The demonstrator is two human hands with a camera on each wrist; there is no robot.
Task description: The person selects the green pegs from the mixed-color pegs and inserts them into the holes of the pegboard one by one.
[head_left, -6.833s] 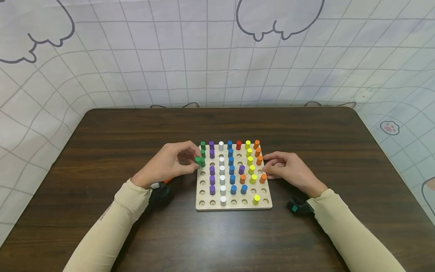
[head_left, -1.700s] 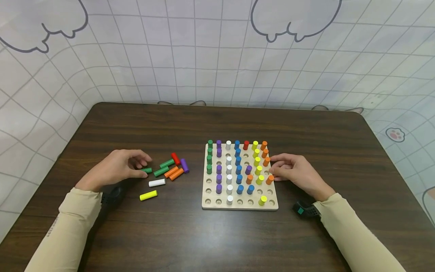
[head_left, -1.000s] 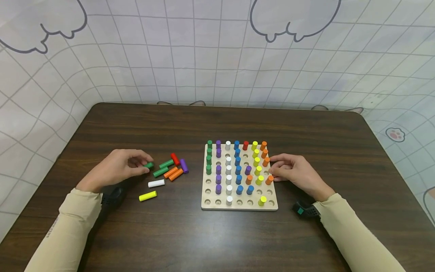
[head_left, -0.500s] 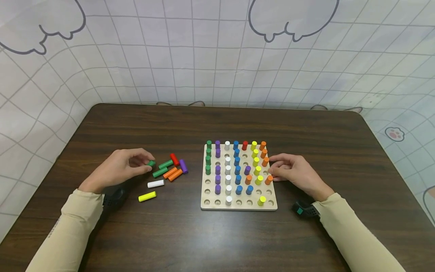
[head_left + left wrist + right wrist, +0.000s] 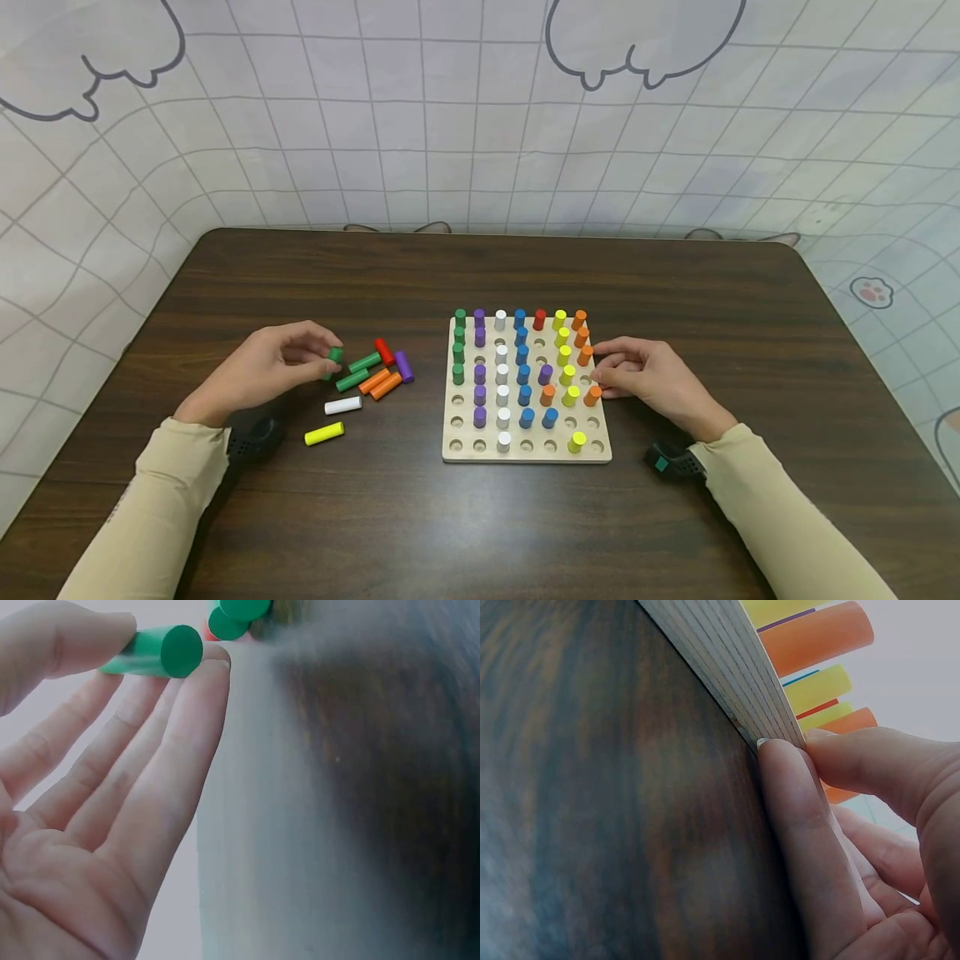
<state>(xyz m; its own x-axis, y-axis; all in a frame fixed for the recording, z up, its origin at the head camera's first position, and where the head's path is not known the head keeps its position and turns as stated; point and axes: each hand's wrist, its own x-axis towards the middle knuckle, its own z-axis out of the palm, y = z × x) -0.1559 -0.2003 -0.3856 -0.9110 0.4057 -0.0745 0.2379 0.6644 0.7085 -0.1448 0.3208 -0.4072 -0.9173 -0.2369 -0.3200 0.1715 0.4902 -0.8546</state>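
My left hand (image 5: 264,367) pinches a green peg (image 5: 333,360) between thumb and fingers. In the left wrist view that peg (image 5: 161,651) points its round end toward the camera. Just right of the hand lie two more green pegs (image 5: 352,381), a red peg (image 5: 384,351), a purple peg (image 5: 404,367) and two orange pegs (image 5: 386,386). Nearer me are a white peg (image 5: 342,406) and a yellow peg (image 5: 324,433). My right hand (image 5: 654,379) grips the right edge of the wooden pegboard (image 5: 525,457), thumb on top and index finger (image 5: 795,787) against its side.
Coloured pegs stand upright in columns on the board, with several bare holes, mostly toward the front. Four-sided dark wood table (image 5: 360,525) lies under everything. A grid-patterned cloth (image 5: 480,125) hangs behind it.
Another green peg now stands in the board's left column. My left hand moved from the board to the loose pegs, picked up a green one, and has just tipped it more upright.
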